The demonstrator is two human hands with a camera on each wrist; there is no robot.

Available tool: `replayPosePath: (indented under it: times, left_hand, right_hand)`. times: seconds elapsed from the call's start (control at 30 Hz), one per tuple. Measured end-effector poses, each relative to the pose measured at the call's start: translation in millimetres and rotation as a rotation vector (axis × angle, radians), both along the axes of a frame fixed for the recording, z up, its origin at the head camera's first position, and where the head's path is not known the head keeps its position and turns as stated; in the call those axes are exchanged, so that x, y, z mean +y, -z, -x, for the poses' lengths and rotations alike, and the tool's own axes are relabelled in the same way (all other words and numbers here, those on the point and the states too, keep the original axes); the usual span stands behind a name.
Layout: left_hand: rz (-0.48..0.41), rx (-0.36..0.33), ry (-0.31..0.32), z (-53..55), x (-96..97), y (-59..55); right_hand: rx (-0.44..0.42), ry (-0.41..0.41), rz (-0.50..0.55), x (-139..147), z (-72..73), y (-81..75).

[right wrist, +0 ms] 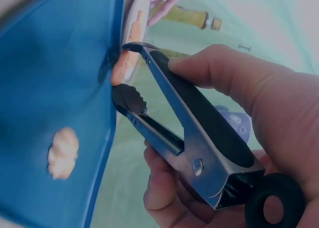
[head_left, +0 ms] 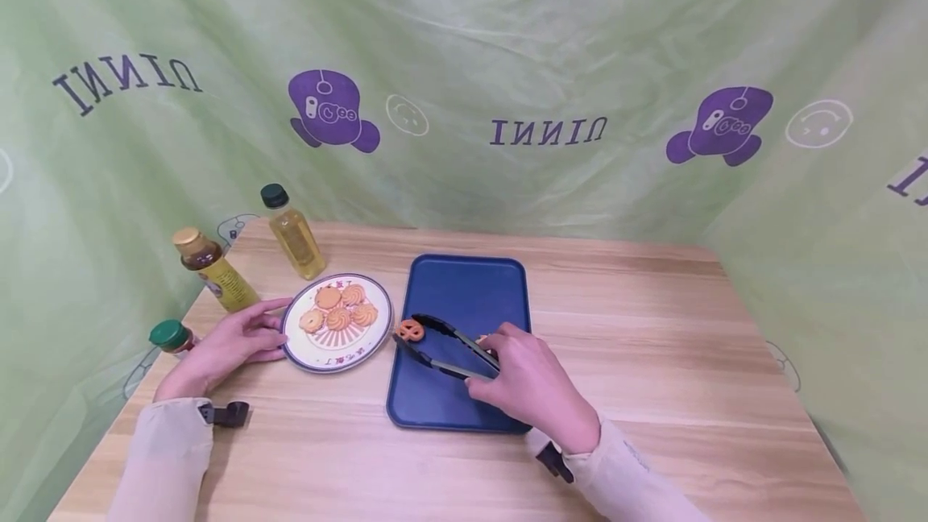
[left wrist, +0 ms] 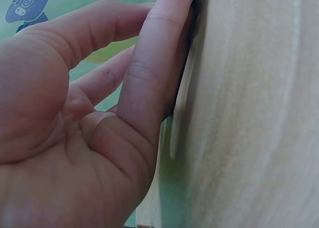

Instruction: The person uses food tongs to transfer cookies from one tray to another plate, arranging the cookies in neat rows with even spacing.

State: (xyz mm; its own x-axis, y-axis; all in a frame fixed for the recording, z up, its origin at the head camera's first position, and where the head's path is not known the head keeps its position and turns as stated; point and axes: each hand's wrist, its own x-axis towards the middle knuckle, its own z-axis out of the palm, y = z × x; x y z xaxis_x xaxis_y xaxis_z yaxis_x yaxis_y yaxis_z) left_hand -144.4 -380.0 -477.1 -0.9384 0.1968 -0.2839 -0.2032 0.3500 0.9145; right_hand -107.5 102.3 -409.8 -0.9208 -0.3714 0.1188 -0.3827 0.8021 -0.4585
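Observation:
My right hand (head_left: 532,381) grips the tongs (right wrist: 199,128), thumb along one handle and fingers round the other. Between the tong tips, over the left edge of the blue tray (head_left: 464,280), is a pretzel-shaped cookie (head_left: 411,331). Another cookie (right wrist: 63,153) lies on the tray, mostly hidden by my right hand in the head view. My left hand (head_left: 235,341) stands on its side at the left of the white plate (head_left: 312,357), its thumb and fingers holding the rim. Several round cookies (head_left: 338,319) sit on that plate.
Behind the plate stands an oil bottle (head_left: 296,242) with a dark green cap. A bottle with a yellow label (head_left: 228,284) and a green-capped jar (head_left: 172,335) stand close to my left hand and forearm. A green curtain (head_left: 464,192) hangs behind the wooden table (head_left: 638,329).

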Motion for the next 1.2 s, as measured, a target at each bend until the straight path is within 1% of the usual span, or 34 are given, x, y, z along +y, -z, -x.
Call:
replayPosePath:
  times: [0.2,0.3,0.4,0.5,0.63,0.8,0.93,1.2]
  left_hand:
    - [0.000,-0.003,-0.002,-0.6,-0.2,0.1]
    - [0.000,0.001,0.005,-1.1,-0.8,-0.3]
    - [-0.007,0.002,0.003,-1.2,-1.5,0.7]
    - [-0.013,0.007,0.012,-0.6,-1.5,1.1]
    - [-0.015,0.006,0.008,0.7,-0.6,0.2]
    - [-0.033,-0.002,0.005,1.7,1.2,-1.6]
    - [-0.050,-0.004,0.004,3.3,2.4,-2.4]
    - [-0.043,-0.004,0.001,1.5,1.7,-1.6]
  right_hand:
    - [-0.021,-0.054,0.032,-23.9,0.7,0.2]
    - [-0.018,-0.084,0.031,-38.5,0.1,-0.3]
    - [-0.005,-0.120,0.027,-54.0,-0.5,0.8]
    - [0.026,-0.154,0.017,-69.1,-0.4,2.1]
    - [0.066,-0.180,-0.002,-86.7,1.0,4.0]
    - [0.115,-0.189,-0.049,-102.6,1.9,8.2]
    - [0.159,-0.184,-0.087,-109.0,1.2,11.2]
    - [0.177,-0.184,-0.090,-112.3,-0.3,13.7]
